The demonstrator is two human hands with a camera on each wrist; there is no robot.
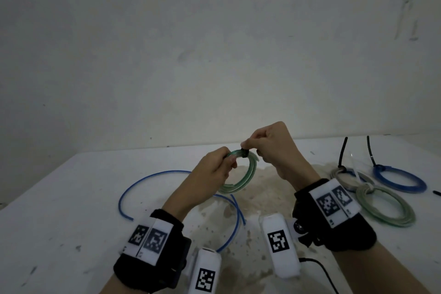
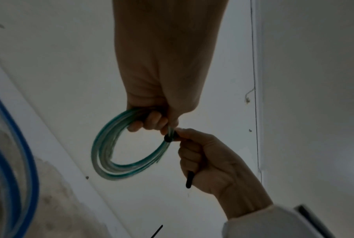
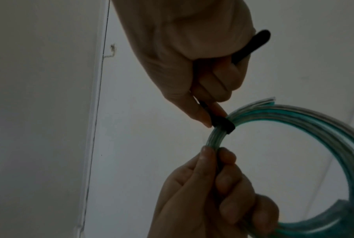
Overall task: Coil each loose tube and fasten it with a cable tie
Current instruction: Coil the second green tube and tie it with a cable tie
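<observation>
Hands meet above the white desk [image 1: 71, 198], holding a green tube coil [image 1: 241, 181] in the air. Fingers of the left hand [image 1: 212, 169] curl round the coil's upper left part, just beside a black cable tie [image 1: 244, 152] wrapped round the strands. Right hand [image 1: 276, 148] pinches the tie between thumb and forefinger at the coil, its other fingers curled over the tie's tail. A loose blue tube [image 1: 167, 174] lies on the desk below. At the right lie three tied coils: a grey one [image 1: 343, 173], a blue one [image 1: 401, 180] and a green one [image 1: 386, 205].
</observation>
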